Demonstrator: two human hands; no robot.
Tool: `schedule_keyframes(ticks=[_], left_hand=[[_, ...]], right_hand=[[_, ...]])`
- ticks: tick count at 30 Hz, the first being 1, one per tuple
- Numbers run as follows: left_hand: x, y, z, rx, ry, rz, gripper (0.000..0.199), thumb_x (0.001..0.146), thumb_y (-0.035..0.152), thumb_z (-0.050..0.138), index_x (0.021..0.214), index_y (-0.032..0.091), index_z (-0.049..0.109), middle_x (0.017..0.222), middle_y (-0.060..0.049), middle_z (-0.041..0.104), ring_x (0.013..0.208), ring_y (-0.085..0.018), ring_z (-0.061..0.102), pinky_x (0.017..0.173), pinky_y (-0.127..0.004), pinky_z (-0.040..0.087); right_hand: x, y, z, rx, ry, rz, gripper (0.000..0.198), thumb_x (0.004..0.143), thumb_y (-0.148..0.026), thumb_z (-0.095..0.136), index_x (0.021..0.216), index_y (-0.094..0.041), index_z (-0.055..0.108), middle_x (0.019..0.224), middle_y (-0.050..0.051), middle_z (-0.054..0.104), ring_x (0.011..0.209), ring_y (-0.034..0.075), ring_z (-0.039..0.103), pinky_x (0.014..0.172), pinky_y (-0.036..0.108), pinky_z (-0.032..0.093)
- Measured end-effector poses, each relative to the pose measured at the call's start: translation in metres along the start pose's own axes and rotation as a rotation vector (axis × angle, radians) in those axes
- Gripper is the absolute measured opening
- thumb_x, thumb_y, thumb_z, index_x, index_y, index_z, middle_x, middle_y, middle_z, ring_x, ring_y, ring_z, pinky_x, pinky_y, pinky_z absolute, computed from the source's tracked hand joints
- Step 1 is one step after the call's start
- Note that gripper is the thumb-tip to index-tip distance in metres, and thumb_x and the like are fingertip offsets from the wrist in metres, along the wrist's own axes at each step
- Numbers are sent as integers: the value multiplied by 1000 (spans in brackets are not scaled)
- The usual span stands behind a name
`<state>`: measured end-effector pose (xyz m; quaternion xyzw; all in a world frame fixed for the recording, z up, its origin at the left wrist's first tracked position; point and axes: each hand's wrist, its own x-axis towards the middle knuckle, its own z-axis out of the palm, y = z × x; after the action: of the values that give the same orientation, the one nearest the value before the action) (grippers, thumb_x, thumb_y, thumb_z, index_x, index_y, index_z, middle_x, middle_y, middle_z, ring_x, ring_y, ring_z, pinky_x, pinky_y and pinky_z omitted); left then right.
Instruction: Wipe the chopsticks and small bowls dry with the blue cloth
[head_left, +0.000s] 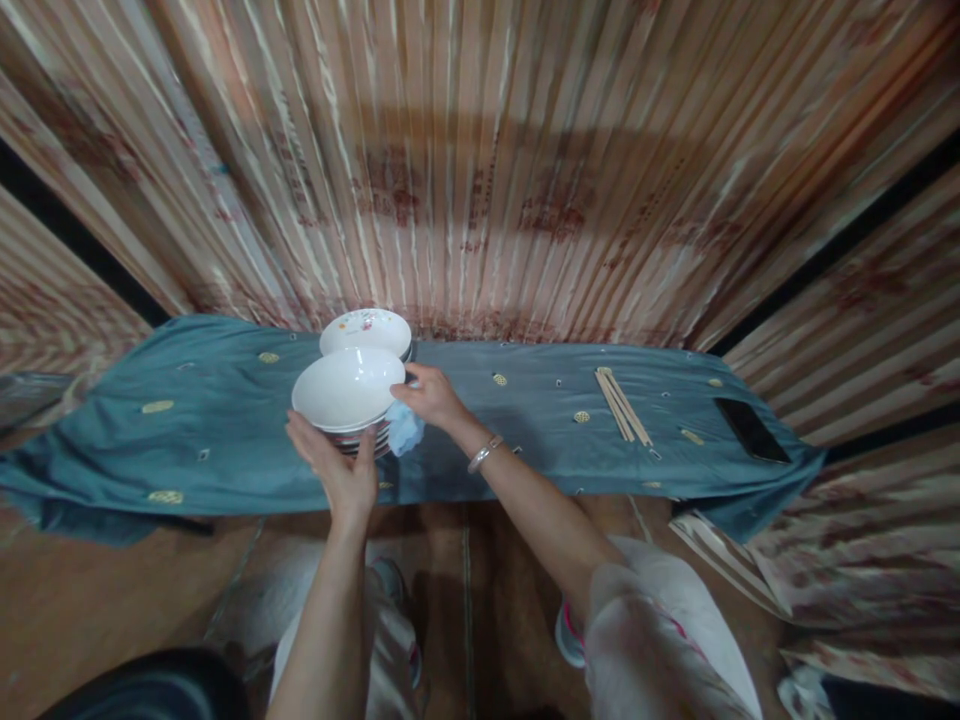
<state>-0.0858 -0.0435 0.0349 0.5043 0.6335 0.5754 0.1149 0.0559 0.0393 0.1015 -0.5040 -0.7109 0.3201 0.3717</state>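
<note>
A white bowl [349, 388] is at the top of a stack of bowls [375, 442] near the front left of the table. My left hand [341, 475] is wrapped around its near left side, thumb at the front. At the right rim, my right hand [431, 395] pinches the edge, and a light blue cloth [405, 430] hangs beneath its fingers. Right behind sits another white bowl [366, 330] with a floral pattern inside. Whether the front bowl touches the stack below cannot be made out.
A teal cloth [240, 430] with yellow motifs covers the narrow table. Several wooden chopsticks [624, 408] lie to the right, and a black phone [751, 430] lies near the right end. A pleated curtain [480, 180] hangs behind. Dark poles [847, 250] slant at both sides.
</note>
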Motion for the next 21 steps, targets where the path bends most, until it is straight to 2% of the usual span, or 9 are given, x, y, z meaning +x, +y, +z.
schedule_keyframes(ticks=[7, 13, 17, 21], left_hand=[[-1, 4, -3, 6, 2, 11, 116, 80, 70, 60, 161, 7, 6, 169, -24, 0, 157, -32, -8, 125, -49, 2], [2, 16, -11, 26, 29, 98, 113, 82, 67, 61, 161, 9, 5, 170, -23, -1, 157, -31, -10, 125, -49, -1], [-2, 31, -15, 30, 30, 235, 105, 88, 58, 60, 162, 11, 3, 170, -22, -3, 156, -31, -12, 125, -50, -3], [-19, 55, -10, -34, -9, 399, 105, 87, 53, 63, 162, 14, 0, 170, -19, -6, 156, -31, -12, 124, -51, -6]], right_hand=[[-2, -7, 3, 41, 47, 14, 34, 82, -18, 65, 115, -17, 72, 92, 2, 76, 84, 19, 70, 81, 27, 54], [-7, -22, 0, 89, 101, 25, 41, 82, -21, 62, 123, -16, 67, 86, 2, 73, 76, 19, 67, 77, 28, 54], [-23, -31, -21, 217, 140, -3, 45, 81, -21, 61, 126, -18, 65, 84, 0, 72, 67, 15, 62, 70, 25, 52], [-61, -26, -55, 349, 236, -6, 50, 80, -27, 62, 129, -16, 63, 72, -3, 68, 58, 12, 55, 57, 21, 46]])
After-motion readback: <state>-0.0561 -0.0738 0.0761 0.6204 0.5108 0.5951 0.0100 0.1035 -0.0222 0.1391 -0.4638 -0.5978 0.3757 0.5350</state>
